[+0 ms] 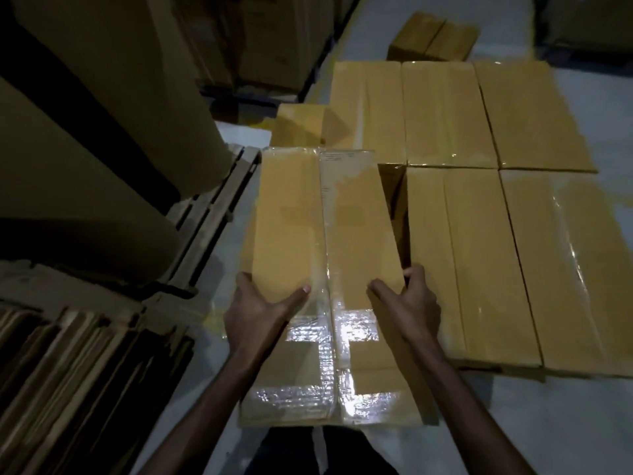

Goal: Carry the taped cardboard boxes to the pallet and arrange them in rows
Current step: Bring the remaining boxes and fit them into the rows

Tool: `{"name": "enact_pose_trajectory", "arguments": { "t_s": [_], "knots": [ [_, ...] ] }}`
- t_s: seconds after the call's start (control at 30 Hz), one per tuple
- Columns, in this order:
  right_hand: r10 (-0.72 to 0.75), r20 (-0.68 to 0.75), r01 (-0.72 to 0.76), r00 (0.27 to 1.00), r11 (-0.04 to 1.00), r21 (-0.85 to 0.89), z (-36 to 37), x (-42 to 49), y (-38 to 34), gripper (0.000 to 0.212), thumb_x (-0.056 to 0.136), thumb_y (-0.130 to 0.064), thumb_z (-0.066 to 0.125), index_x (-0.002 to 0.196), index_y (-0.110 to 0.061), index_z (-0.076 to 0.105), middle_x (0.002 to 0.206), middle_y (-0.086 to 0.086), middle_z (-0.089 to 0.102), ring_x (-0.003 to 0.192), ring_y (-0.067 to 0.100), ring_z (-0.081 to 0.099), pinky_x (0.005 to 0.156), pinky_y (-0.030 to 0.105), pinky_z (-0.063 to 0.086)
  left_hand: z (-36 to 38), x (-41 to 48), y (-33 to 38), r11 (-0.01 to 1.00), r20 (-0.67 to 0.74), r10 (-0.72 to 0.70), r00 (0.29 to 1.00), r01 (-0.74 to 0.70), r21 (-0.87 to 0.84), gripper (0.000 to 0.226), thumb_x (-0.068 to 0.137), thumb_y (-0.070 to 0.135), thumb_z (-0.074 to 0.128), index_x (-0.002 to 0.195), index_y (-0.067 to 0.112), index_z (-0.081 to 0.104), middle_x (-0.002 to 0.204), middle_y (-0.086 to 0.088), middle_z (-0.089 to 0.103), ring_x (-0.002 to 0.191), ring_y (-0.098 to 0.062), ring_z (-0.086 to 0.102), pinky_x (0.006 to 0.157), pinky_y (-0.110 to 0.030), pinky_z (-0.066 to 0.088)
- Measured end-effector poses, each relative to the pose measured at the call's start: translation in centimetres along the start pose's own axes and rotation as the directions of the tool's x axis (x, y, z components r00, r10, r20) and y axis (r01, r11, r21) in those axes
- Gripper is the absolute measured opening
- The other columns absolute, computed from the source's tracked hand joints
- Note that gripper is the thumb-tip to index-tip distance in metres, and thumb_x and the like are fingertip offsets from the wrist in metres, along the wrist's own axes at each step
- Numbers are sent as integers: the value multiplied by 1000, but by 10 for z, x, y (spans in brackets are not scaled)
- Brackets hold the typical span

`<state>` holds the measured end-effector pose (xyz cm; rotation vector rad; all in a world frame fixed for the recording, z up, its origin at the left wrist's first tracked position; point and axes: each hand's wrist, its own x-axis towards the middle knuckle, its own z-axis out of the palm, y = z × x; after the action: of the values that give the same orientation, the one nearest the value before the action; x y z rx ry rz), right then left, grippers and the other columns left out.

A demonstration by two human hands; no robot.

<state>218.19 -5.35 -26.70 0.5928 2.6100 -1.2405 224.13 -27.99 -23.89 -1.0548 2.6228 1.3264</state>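
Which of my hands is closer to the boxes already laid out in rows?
Right. The right hand grips the carried box at its right edge, right beside the laid boxes. The left hand grips its left edge, on the far side from them.

The fingers of the left hand [260, 306] and right hand [411, 303] mostly disappear round the sides of the taped box [301, 234]. The fine print [337, 156] at its far end is too small to read. The rightmost near-row box [582, 269] is cut off by the picture's edge.
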Motion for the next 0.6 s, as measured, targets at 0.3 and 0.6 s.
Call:
{"name": "enact_pose_trajectory", "arguments": {
  "t_s": [0.3,0.6],
  "knots": [
    [148,-232,-168,961,983,-70,27,52,-6,45,82,-55,72,105,-28,44,85,1,65,76,27,63,71,37,54,26,102,20,969,426,63,902,-158,190,100,53,41,103,119,21,30,116,-1,55,103,-25,56,80,-36,49],
    [277,-305,-288,911,958,11,47,94,3,45,86,-47,73,116,-17,58,96,5,66,84,26,61,73,32,46,78,157,4,953,604,-3,797,-181,244,116,62,21,100,147,12,22,127,-7,54,94,-20,60,68,-34,56]
  ]
}}
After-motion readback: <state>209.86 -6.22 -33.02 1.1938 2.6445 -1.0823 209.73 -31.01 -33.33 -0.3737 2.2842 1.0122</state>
